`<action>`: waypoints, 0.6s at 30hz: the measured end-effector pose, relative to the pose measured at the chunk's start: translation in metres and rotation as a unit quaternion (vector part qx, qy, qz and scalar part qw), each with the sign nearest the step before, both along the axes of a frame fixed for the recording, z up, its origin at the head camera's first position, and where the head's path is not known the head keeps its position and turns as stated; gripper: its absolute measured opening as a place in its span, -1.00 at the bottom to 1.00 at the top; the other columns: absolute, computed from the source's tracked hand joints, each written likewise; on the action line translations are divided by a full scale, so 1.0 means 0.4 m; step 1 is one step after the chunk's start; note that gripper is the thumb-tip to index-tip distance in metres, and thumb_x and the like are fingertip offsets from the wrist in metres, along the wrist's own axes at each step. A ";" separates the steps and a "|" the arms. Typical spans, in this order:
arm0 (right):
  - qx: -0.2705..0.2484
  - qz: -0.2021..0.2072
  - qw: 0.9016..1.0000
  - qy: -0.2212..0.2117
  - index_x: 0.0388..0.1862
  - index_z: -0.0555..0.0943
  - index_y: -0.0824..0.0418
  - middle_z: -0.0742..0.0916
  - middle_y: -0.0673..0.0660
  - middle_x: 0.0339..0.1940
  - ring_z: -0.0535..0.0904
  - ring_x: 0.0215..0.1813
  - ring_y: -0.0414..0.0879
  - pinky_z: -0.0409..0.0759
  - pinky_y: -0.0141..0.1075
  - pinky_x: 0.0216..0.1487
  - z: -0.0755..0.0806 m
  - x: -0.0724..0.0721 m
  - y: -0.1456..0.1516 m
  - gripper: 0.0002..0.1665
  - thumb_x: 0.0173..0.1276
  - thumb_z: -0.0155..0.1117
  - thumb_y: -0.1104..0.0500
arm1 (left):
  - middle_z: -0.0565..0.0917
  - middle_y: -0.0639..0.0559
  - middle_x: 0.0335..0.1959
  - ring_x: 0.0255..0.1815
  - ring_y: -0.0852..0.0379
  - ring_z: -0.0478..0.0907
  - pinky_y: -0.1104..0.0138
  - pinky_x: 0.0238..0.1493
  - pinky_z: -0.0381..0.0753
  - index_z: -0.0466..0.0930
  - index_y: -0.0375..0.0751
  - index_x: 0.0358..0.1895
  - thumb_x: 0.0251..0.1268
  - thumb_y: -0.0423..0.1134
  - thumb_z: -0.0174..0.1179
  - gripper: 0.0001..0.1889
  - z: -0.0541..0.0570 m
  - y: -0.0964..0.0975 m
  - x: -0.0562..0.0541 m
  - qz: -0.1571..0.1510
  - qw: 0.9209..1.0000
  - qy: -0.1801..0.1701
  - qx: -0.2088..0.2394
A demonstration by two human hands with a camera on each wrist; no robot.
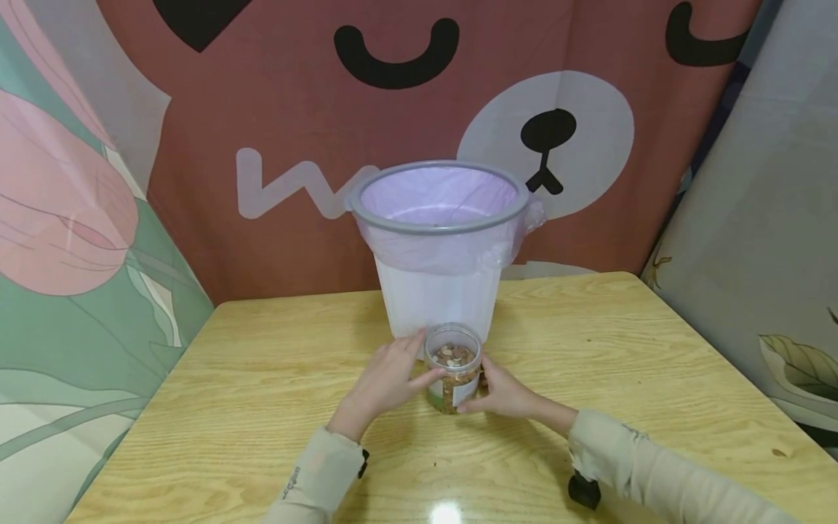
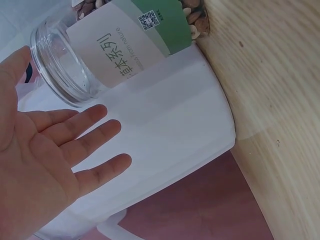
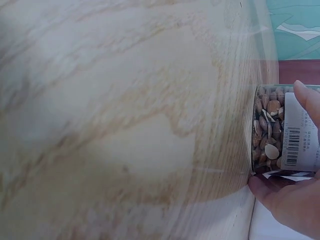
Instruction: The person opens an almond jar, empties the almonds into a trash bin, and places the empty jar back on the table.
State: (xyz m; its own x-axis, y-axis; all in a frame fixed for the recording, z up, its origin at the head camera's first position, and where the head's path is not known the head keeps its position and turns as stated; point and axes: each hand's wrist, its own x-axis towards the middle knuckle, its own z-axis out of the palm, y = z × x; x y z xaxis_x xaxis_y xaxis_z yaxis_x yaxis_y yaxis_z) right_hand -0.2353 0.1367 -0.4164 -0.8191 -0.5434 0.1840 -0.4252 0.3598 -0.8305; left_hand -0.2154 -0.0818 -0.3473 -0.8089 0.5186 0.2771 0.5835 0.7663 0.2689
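Observation:
A clear jar with no lid on it stands on the table in front of the bin. Brown nuts and pale pieces show through its wall, beside a white label with a barcode. In the left wrist view its white and green label faces me. My right hand grips the jar low down, thumb at the front and fingers round the far side. At the rim's left, my left hand has its thumb by the mouth; its fingers are spread and fairly straight.
Right behind the jar is a white bin with a grey rim and a translucent pinkish liner folded over it. The wood-patterned table ends at a printed cloth at the back. More printed cloths hang at both sides.

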 end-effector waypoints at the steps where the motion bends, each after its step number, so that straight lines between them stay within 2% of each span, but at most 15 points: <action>1: 0.000 0.003 1.000 0.000 0.35 -0.05 0.37 0.45 0.32 0.11 0.46 -0.03 0.08 0.44 -0.15 -0.06 0.000 0.000 -0.001 0.15 -0.07 0.47 0.13 | 0.33 -0.20 0.21 0.20 -0.09 0.28 0.07 0.14 0.24 0.12 -0.40 0.30 0.24 0.18 -0.06 -0.23 0.000 0.001 0.000 0.000 1.000 -0.001 0.000; 7: -0.011 0.012 1.000 -0.005 0.35 -0.08 0.34 0.42 0.32 0.15 0.43 0.06 0.10 0.40 -0.12 0.00 -0.003 -0.005 -0.008 0.15 -0.05 0.46 0.15 | 0.34 -0.20 0.21 0.20 -0.08 0.28 0.08 0.14 0.25 0.11 -0.41 0.30 0.24 0.17 -0.05 -0.23 -0.004 0.004 -0.003 -0.001 1.000 -0.006 -0.006; 18: -0.029 0.017 0.999 -0.021 0.39 -0.12 0.23 0.35 0.29 0.24 0.33 0.18 0.14 0.30 -0.01 0.10 -0.004 -0.009 -0.014 0.15 -0.02 0.44 0.19 | 0.37 -0.19 0.18 0.18 -0.07 0.32 0.07 0.10 0.29 0.13 -0.42 0.29 0.23 0.16 -0.03 -0.24 -0.009 0.007 -0.007 -0.009 1.000 0.009 -0.008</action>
State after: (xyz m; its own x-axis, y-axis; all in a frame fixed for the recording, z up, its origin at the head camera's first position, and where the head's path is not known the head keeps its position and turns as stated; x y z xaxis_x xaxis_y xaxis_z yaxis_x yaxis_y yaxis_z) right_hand -0.2390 0.1313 -0.4180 -0.8086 -0.5597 0.1815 -0.3997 0.2962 -0.8674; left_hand -0.2181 -0.0791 -0.3507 -0.7942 0.5376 0.2831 0.6020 0.7595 0.2464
